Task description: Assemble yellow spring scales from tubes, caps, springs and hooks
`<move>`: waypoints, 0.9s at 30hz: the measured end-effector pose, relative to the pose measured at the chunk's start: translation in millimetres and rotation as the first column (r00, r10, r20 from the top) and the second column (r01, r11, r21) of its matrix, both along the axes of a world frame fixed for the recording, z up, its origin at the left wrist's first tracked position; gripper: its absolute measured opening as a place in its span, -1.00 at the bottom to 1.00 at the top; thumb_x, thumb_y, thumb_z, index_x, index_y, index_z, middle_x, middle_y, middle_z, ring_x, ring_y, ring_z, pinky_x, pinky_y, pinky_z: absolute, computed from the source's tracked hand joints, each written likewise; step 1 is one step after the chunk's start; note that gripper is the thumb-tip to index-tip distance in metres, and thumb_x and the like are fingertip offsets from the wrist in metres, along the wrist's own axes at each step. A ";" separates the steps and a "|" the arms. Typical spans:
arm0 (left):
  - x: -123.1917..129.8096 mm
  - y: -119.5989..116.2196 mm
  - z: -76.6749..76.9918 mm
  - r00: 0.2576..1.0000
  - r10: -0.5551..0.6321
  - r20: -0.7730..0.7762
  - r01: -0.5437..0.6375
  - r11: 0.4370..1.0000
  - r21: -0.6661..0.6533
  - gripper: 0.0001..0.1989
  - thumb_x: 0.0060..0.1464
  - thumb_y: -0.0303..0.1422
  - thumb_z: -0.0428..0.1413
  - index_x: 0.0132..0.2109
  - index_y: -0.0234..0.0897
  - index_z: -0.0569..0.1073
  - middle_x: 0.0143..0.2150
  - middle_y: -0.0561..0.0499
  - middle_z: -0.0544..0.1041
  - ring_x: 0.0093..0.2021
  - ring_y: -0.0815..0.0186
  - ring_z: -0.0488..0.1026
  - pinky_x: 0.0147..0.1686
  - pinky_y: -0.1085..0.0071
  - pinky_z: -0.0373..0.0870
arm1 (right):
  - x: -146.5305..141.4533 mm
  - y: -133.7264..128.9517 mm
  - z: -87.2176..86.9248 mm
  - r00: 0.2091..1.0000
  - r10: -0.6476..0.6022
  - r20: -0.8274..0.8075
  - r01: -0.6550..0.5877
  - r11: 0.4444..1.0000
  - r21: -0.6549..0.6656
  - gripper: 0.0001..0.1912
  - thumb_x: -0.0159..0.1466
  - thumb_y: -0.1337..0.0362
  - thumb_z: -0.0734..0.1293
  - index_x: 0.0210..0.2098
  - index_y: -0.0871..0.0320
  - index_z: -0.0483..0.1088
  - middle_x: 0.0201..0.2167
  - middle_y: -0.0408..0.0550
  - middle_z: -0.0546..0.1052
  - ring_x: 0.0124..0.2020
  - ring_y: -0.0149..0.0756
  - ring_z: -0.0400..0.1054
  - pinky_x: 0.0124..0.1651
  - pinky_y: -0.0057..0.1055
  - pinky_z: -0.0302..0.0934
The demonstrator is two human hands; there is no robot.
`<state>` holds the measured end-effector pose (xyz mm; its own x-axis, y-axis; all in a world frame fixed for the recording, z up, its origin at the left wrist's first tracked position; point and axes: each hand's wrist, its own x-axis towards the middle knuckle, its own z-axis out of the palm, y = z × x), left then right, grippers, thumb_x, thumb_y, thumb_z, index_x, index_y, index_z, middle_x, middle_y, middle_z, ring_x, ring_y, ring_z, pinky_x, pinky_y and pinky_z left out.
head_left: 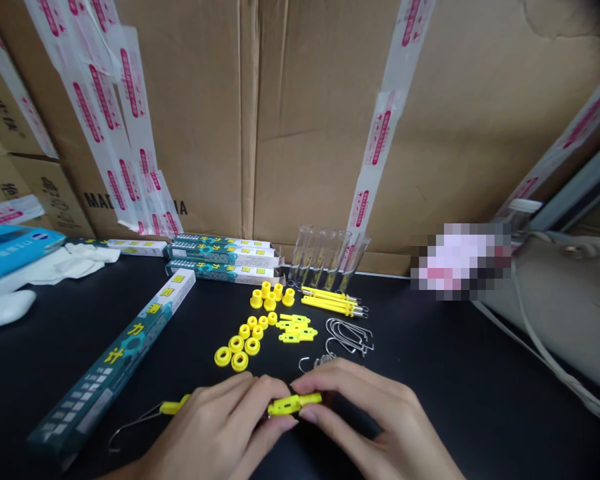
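Note:
Close to the front of the table, my left hand [225, 420] and my right hand [375, 413] meet at a small yellow plastic piece [286, 405] with a slot in it. The left thumb and fingers pinch its left end. My right thumb and forefinger close on the ribbed right end. From under the left hand sticks out another yellow piece [173, 407] with a bent wire hook [130, 427]; whether the left hand grips it is hidden. Just beyond the right fingertips lie metal springs [325, 360] and several wire hooks [347, 335].
Behind the hands are yellow collars [245, 340], slotted yellow pieces [297, 330], yellow rods [330, 303] and upright clear tubes [325, 257]. Printed boxes [220, 257] are stacked behind; one long box [120, 360] lies left. A bag [570, 313] stands right; cardboard [310, 133] forms the back.

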<state>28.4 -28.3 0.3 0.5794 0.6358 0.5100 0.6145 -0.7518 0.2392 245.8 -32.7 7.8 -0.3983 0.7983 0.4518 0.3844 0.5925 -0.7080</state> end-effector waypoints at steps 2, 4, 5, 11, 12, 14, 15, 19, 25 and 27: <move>0.6 1.2 1.1 1.000 -0.002 -0.002 0.002 1.000 0.028 -0.40 0.50 -0.21 -0.42 -0.19 -0.13 0.51 -0.40 0.13 0.61 -0.41 0.37 0.60 -0.31 0.54 0.58 | -0.6 -0.2 -3.8 1.000 0.023 0.020 -0.024 0.999 0.034 -0.81 0.34 0.46 0.38 -0.08 0.12 0.51 -0.22 -0.12 0.62 -0.24 -0.40 0.53 -0.13 -0.63 0.37; 1.6 1.9 1.5 1.000 -0.020 -0.013 0.021 0.997 0.069 -0.42 0.50 -0.27 -0.40 -0.17 -0.13 0.51 -0.39 0.13 0.61 -0.40 0.36 0.60 -0.30 0.52 0.58 | -0.6 -0.4 -6.7 0.997 0.048 0.056 -0.050 0.998 0.045 -0.81 0.36 0.46 0.35 -0.06 0.13 0.50 -0.20 -0.08 0.61 -0.23 -0.38 0.53 -0.12 -0.60 0.38; 2.2 1.6 1.5 0.999 -0.030 -0.024 0.032 0.995 0.095 -0.43 0.50 -0.30 -0.39 -0.17 -0.14 0.52 -0.38 0.13 0.61 -0.40 0.37 0.60 -0.27 0.52 0.58 | -0.2 -0.4 -7.5 0.995 0.059 0.078 -0.062 0.997 0.042 -0.81 0.37 0.45 0.34 -0.06 0.14 0.50 -0.20 -0.06 0.60 -0.22 -0.36 0.53 -0.11 -0.58 0.39; -2.7 -0.5 13.3 0.999 -0.007 -0.036 0.022 0.910 0.413 -0.62 0.48 -0.19 -0.13 -0.10 -0.27 0.51 -0.25 0.11 0.67 -0.21 0.33 0.62 -0.13 0.51 0.51 | 4.2 0.0 -3.3 0.986 0.069 0.152 -0.069 0.998 -0.006 -0.87 0.40 0.43 0.30 -0.13 0.14 0.48 -0.22 -0.04 0.58 -0.24 -0.33 0.52 -0.16 -0.53 0.42; -7.5 3.2 21.2 0.999 0.019 -0.033 -0.002 0.898 0.440 -0.62 0.46 -0.16 -0.10 -0.05 -0.30 0.51 -0.18 0.08 0.68 -0.13 0.32 0.61 -0.07 0.51 0.48 | 4.7 0.0 -3.0 0.984 0.070 0.165 -0.069 0.998 -0.012 -0.87 0.40 0.43 0.30 -0.15 0.13 0.47 -0.23 -0.04 0.58 -0.24 -0.32 0.53 -0.17 -0.53 0.42; -24.6 18.1 43.6 0.995 0.100 -0.027 -0.081 0.913 0.401 -0.66 0.47 -0.21 -0.11 -0.06 -0.19 0.54 -0.10 0.13 0.65 -0.10 0.40 0.58 -0.02 0.57 0.43 | 5.2 0.1 -4.0 0.979 0.073 0.193 -0.070 0.997 -0.023 -0.87 0.41 0.42 0.29 -0.16 0.12 0.48 -0.22 -0.04 0.58 -0.24 -0.31 0.54 -0.16 -0.52 0.43; -37.4 29.5 57.1 0.977 0.211 0.008 -0.200 0.913 0.356 -0.66 0.45 -0.16 -0.09 -0.07 -0.16 0.55 -0.07 0.14 0.63 -0.08 0.37 0.57 0.02 0.51 0.41 | 5.3 0.1 -5.2 0.977 0.073 0.202 -0.070 0.997 -0.020 -0.87 0.41 0.40 0.29 -0.16 0.11 0.48 -0.22 -0.04 0.59 -0.24 -0.31 0.54 -0.16 -0.51 0.43; -116.1 90.3 103.5 0.689 0.709 0.152 -0.717 0.637 0.282 -0.44 0.32 0.11 -0.07 -0.05 -0.23 0.59 -0.27 0.14 0.59 -0.19 0.19 0.56 0.02 0.19 0.40 | 4.8 -0.4 -8.9 0.977 0.072 0.201 -0.078 0.997 0.024 -0.85 0.44 0.33 0.27 -0.13 0.12 0.50 -0.24 -0.03 0.60 -0.26 -0.29 0.55 -0.17 -0.50 0.45; -230.2 155.3 84.9 0.710 0.701 -0.072 -0.698 0.714 0.057 -0.36 0.19 0.15 -0.01 -0.16 -0.41 0.56 -0.33 0.10 0.63 -0.01 0.04 0.53 0.17 0.12 0.30 | 3.1 -0.6 -9.2 0.961 0.134 0.241 -0.146 0.989 0.031 -0.84 0.44 0.38 0.26 -0.13 0.15 0.50 -0.24 -0.01 0.60 -0.23 -0.27 0.52 -0.14 -0.48 0.43; -247.1 162.2 65.7 0.753 0.652 -0.084 -0.653 0.757 0.023 -0.34 0.15 0.20 0.02 -0.22 -0.41 0.55 -0.27 0.05 0.64 0.00 0.06 0.54 0.17 0.17 0.31 | 2.7 0.7 -10.4 0.959 0.142 0.245 -0.155 0.987 0.034 -0.84 0.44 0.38 0.25 -0.15 0.15 0.50 -0.26 -0.01 0.60 -0.24 -0.27 0.52 -0.16 -0.48 0.43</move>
<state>-218.7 133.9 66.1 0.0615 0.8783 0.4741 0.9726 -0.1595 0.1693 248.5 -32.0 -2.6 -0.6126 0.7000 0.3671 0.4452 0.6893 -0.5716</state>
